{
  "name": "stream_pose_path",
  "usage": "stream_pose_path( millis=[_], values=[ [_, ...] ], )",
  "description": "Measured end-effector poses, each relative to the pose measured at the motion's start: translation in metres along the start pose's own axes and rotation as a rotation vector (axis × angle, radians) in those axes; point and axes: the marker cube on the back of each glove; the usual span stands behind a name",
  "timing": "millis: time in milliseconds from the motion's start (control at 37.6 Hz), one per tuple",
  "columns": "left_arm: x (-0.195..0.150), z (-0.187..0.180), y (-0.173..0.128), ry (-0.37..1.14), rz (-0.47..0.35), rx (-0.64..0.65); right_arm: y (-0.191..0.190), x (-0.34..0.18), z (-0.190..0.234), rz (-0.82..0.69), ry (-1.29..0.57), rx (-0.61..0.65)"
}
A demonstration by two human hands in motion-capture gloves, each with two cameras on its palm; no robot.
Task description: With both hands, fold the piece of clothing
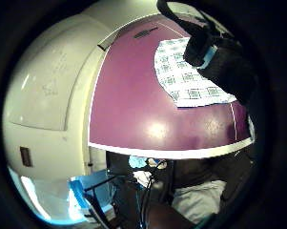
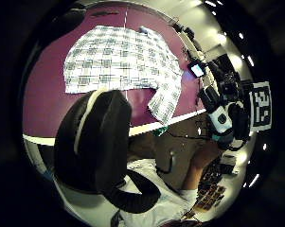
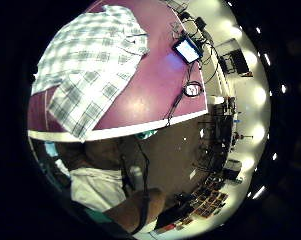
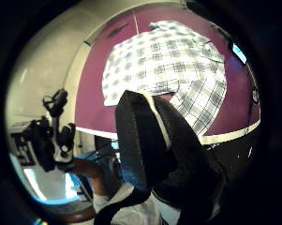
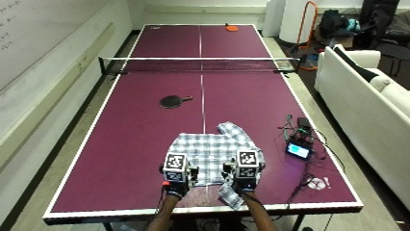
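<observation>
- The shirt (image 5: 208, 154), checked white and grey, lies flat on the purple counter (image 5: 128, 144), just beyond both hands.
- Left hand (image 5: 175, 185) hovers at the shirt's near edge; I cannot tell whether its grip is open or closed.
- Right hand (image 5: 243, 182) is over the near sleeve (image 5: 232, 195); its grip is likewise unclear.
- A paddle (image 5: 173, 101) lies well beyond the shirt.

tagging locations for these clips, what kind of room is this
Probably a games or break room: a purple table tennis table with its net, a paddle on it, and a white sofa alongside.
</observation>
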Motion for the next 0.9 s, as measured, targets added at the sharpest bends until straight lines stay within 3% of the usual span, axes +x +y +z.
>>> stream_pose_path(
  millis=[372,691,904],
  values=[
    [-0.006,0.002,0.004,0.005,-0.01,-0.052,-0.001,0.001,0.002,0.006,0.019,-0.023],
    [0.007,0.007,-0.001,0.031,0.034,-0.001,0.007,0.019,-0.01,0.002,0.01,-0.033],
    [0.006,0.047,-0.021,-0.005,-0.001,-0.014,-0.011,0.041,0.045,0.031,0.005,-0.082]
  ],
)
